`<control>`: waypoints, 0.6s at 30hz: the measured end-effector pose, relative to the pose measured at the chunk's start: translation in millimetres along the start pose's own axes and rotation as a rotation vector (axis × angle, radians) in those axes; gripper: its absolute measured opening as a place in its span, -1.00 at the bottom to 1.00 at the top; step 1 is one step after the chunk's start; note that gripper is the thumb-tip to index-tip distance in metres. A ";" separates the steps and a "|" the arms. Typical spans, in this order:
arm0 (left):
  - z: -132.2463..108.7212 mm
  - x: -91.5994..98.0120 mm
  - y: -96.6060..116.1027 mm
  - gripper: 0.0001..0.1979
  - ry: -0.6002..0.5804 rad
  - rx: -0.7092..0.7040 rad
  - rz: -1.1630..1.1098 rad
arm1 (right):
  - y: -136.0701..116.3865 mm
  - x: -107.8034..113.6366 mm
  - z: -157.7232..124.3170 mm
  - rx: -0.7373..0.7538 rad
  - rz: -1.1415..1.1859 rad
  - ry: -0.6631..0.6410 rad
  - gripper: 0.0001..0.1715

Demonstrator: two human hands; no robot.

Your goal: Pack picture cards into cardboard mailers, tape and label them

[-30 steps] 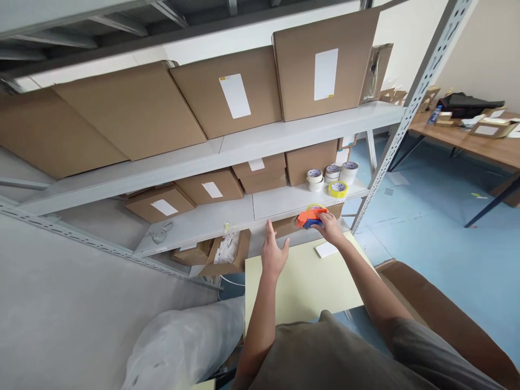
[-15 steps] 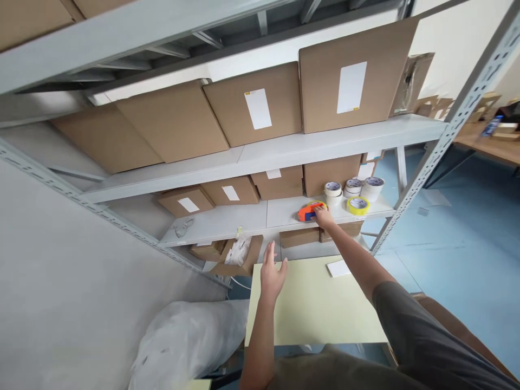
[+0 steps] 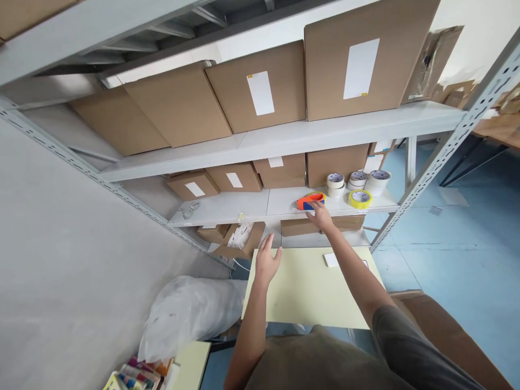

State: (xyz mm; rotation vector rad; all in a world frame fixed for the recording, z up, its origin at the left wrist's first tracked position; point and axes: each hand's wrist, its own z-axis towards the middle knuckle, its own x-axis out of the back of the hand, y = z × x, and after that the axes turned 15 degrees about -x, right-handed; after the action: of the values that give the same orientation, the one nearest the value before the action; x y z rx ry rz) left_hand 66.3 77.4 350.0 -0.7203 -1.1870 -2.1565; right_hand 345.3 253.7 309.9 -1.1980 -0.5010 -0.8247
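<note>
On the middle shelf, near its front edge, lies an orange and blue tape dispenser (image 3: 305, 203) with a yellow tape roll partly visible behind it. My right hand (image 3: 320, 218) is at the dispenser's front side, fingers stretched and apart, the fingertips overlapping its blue part; whether they still touch it is hard to tell. My left hand (image 3: 267, 264) is raised over the back left of the pale yellow table (image 3: 309, 292), open and holding nothing. To the right of the dispenser lies a yellow tape roll (image 3: 359, 199), with stacked white tape rolls (image 3: 335, 185) behind it.
Cardboard boxes (image 3: 260, 92) line the grey metal shelves (image 3: 292, 135). Clear glasses (image 3: 190, 209) lie at the shelf's left end. An open carton (image 3: 244, 241) sits lower down. A white plastic bag (image 3: 190, 309) bulges left of the table, and a small white object (image 3: 330, 260) lies on it.
My right hand has loosened from the tape dispenser and drawn back slightly, leaving it on the shelf. My left hand stays raised and open. The camera view has shifted.
</note>
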 end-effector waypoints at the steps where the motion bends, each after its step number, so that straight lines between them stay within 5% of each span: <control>1: -0.1 -1.3 0.1 -0.43 -0.006 -0.006 0.012 | -3.0 4.4 -12.8 0.019 0.048 -0.009 -0.44; 6: -12.2 -14.8 -2.7 -0.52 -0.045 -0.024 0.060 | -3.6 10.0 -94.7 -0.019 0.221 -0.044 -0.46; 11: -39.5 -37.1 -4.3 -0.53 -0.120 0.031 0.071 | 13.0 -13.2 -171.9 -0.092 0.314 -0.167 -0.41; 18: -89.1 -29.4 -20.6 -0.52 -0.176 0.131 0.081 | -14.5 -55.0 -198.6 0.027 0.330 -0.360 -0.33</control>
State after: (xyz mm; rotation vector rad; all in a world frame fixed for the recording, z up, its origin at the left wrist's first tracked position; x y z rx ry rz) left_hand 56.1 15.6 277.1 -0.8985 -1.3512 -1.9610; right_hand 284.3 79.6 216.9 -1.3663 -0.5836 -0.3197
